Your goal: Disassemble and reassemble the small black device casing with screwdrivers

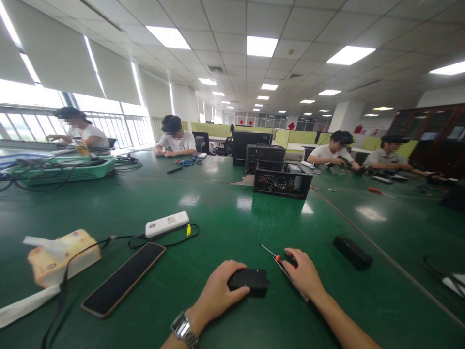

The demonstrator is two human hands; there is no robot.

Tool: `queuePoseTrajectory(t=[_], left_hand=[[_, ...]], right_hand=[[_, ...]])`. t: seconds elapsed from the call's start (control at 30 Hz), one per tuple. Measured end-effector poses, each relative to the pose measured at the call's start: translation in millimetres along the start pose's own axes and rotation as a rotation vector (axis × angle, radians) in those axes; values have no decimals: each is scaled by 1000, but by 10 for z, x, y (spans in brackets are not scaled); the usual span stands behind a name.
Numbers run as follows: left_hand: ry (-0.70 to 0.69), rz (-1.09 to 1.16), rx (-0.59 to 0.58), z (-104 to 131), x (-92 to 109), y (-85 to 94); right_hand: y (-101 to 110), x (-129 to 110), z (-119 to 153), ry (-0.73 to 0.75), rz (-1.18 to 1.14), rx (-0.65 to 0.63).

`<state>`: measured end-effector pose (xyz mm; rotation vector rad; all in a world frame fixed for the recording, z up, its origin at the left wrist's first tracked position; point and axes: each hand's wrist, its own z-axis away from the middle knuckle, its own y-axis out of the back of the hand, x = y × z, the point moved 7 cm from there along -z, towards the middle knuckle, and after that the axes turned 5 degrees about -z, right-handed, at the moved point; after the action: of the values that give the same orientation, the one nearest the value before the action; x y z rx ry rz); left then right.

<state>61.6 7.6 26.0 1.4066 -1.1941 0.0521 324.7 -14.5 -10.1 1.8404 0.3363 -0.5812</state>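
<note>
Two hands down: my left hand (pixel 218 291) clamps a black box (pixel 250 281), right hand (pixel 303 274) closed around a screwdriver (pixel 278 259); phone (pixel 123 278), tissue pack (pixel 61 257), another box (pixel 353 252) nearby.

Bare forearms; a silver metal wristwatch (pixel 184 329) on the left wrist.

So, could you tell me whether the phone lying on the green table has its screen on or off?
Off: the phone lies flat, face up, and its screen is uniformly dark, showing only ceiling glare.
</note>
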Motion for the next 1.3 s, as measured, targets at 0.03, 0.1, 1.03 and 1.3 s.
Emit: queuePoseTrajectory(t=[0.03,0.1,1.03,1.3], left_hand=[[-1,1,1,-3,-3,-1],[-1,0,3,-7,-5,0],[25,-9,-5,-1,19,18],[12,-32,-13,-17,-11,-9]], right_hand=[[7,32,-5,-6,-5,2],[20,59,-9,-3,-12,0],[532,935,-616,-291,281,256],[513,895,-555,-195,7,364]])
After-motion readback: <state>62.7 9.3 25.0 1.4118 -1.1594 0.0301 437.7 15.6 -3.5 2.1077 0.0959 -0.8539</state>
